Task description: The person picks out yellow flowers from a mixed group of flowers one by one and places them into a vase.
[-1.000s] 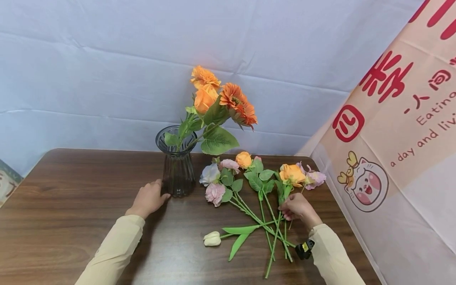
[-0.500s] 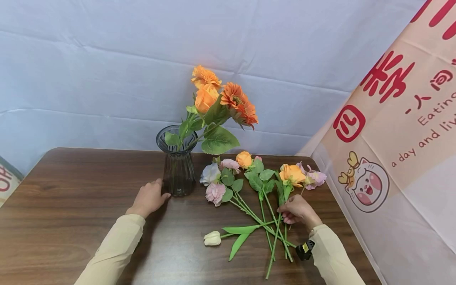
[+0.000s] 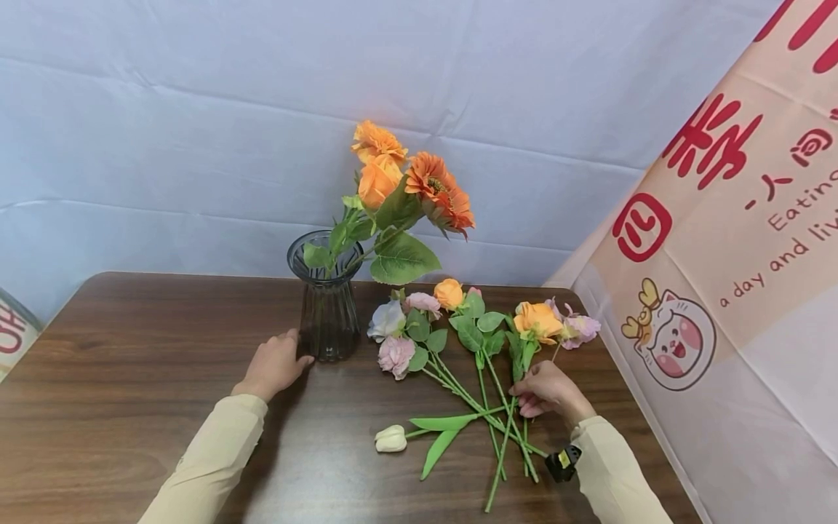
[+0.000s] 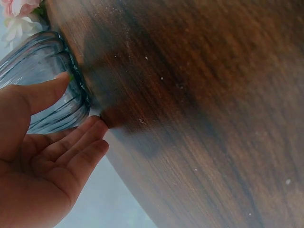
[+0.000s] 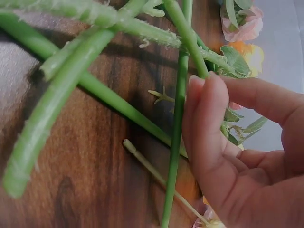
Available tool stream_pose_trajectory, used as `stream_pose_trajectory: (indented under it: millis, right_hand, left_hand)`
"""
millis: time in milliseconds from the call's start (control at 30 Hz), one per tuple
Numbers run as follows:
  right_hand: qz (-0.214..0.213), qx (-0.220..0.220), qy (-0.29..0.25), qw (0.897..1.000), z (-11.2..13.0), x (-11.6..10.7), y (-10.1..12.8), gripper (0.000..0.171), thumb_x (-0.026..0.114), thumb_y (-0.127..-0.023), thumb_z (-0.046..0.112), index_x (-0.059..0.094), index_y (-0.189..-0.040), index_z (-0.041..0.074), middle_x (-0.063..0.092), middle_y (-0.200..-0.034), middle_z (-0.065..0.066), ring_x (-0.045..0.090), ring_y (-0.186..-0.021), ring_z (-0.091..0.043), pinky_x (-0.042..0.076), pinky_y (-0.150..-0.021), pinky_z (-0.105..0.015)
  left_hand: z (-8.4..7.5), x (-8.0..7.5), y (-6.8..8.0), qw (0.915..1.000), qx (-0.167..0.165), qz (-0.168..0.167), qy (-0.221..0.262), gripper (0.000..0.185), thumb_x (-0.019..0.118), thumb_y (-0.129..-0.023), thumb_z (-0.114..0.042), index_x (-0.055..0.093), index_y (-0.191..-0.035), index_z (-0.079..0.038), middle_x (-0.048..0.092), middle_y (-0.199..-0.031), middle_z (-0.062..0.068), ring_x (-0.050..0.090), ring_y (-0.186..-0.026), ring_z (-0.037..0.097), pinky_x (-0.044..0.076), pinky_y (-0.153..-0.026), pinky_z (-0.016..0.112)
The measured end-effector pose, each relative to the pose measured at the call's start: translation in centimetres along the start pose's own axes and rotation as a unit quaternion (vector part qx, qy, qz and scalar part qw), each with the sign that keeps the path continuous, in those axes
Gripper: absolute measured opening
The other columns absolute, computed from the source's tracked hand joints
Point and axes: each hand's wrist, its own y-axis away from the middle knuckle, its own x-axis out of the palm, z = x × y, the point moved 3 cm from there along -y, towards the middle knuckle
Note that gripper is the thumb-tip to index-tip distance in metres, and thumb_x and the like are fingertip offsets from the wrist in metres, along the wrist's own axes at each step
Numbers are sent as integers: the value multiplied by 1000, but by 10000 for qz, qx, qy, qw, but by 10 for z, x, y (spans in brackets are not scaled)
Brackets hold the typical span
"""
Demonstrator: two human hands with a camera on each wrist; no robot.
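Left grip (image 3: 275, 364): I saw it open, thumb and fingertips touching the vase (image 3: 327, 306) base on the bench (image 3: 131, 378).
Right grip (image 3: 548, 389): I saw it pinching a stem (image 5: 176, 142) among flowers (image 3: 458, 342) lying right of the vase.

Background and leftover items
Brown wooden table (image 3: 131, 407); white wrinkled backdrop (image 3: 196, 145); printed banner (image 3: 733, 240) with red characters and cartoon pig at right; white tulip (image 3: 390, 439) lying near the front.
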Motion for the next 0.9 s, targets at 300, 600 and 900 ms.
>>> stream_pose_trajectory:
  millis: [300,600,900]
  right_hand:
    - [-133,61,227,9996,-5,1,1,20,64,-81,5,61,-74,-14,57,-47,-8,57,-39,-14,53,-45,-31]
    - [-131,130,-50,9998,-7,3,-2,20,64,-80,3,58,-69,-13,58,-48,-9,58,-40,-15,54,-47,-31]
    - [127,133,-692,9974,-4,4,-3,17,57,-82,-4,57,-86,-21,60,-52,-10,61,-45,-14,54,-50,-28]
  left_hand:
    - [0,-2,1,10000,24,-23,31,47,65,-84,-19,49,-111,16,58,-100,31,57,-89,46,47,-74,53]
    - [-1,-2,1,10000,-31,40,64,48,65,-85,-19,48,-114,16,58,-103,31,57,-91,46,47,-75,53]
    - [-2,-3,2,9999,-22,26,108,48,65,-85,-19,48,-114,15,58,-104,31,57,-91,45,47,-76,53]
